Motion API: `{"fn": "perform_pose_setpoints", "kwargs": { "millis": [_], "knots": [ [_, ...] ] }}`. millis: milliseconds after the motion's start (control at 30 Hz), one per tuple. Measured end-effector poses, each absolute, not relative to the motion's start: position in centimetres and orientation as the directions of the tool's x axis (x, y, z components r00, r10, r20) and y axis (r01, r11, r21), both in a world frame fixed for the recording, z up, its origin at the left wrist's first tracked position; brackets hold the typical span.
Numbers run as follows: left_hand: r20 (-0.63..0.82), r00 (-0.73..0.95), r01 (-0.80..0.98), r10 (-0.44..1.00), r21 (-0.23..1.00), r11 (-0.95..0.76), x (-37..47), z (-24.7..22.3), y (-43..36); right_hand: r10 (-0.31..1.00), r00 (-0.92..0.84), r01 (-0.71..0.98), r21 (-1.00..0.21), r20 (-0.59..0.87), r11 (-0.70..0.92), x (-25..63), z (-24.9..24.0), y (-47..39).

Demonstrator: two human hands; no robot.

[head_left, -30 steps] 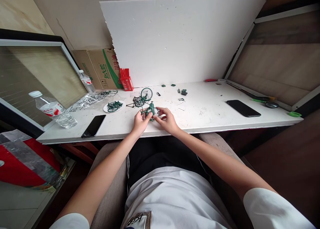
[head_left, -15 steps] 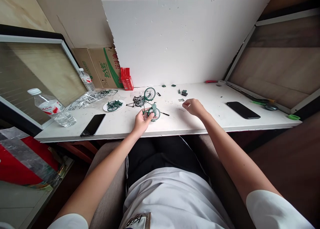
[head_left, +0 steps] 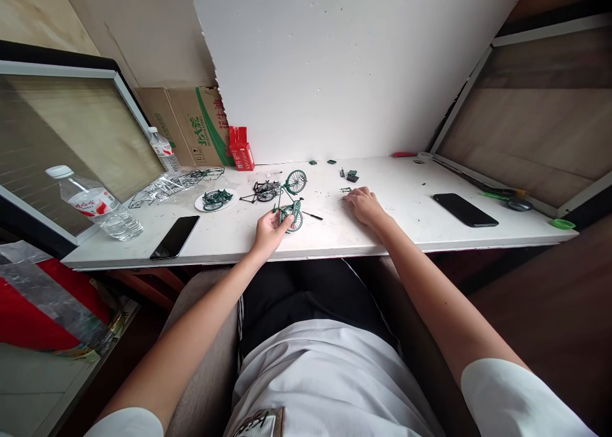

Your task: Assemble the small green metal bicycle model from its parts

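Green model bike (head_left: 296,207) is pinched in the left fingers (head_left: 285,223), dark stick (head_left: 318,218) just right of them; can't tell if right fingers (head_left: 352,195) grip anything.

Green almost all over, the toy bicycle (head_left: 296,207) sat pinched in the left hand (head_left: 268,233) at its near wheel, far wheel (head_left: 296,182) reaching deeper over the surface (head_left: 396,198)! A tiny dark part (head_left: 345,189) lay flat, right by the right hand (head_left: 364,206).
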State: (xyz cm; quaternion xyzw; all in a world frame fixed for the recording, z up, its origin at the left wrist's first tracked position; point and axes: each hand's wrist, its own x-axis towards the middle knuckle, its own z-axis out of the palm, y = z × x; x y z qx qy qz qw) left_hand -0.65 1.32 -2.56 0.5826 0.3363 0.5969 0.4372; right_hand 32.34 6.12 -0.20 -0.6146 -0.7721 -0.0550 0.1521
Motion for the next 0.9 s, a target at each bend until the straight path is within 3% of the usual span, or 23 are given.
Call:
{"fn": "perform_pose_setpoints", "kwargs": {
  "millis": [200, 567, 800, 900],
  "knots": [
    [0.422, 0.055, -0.046, 0.905, 0.906, -0.420, -0.6, -2.9, 1.2, 0.937, -0.108, 0.981, -0.118, 0.332, 0.155, 32.3, 0.1, 6.3],
    [0.483, 0.041, 0.055, 0.875, 0.873, -0.485, -0.1, -2.3, -0.1, 0.969, -0.043, 0.999, 0.007, 0.243, 0.042, 31.4, 0.4, 7.3],
    [0.475, 0.039, 0.170, 0.879, 0.864, -0.474, -0.1, -2.8, 0.3, 0.997, -0.073, 0.996, -0.038, 0.028, 0.074, 33.5, 3.2, 10.4],
    [0.452, 0.023, 0.180, 0.892, 0.876, -0.448, 0.0, -3.0, 0.5, 0.998, -0.066, 0.997, -0.049, 0.020, 0.067, 33.8, 4.0, 10.6]
  ]
}}
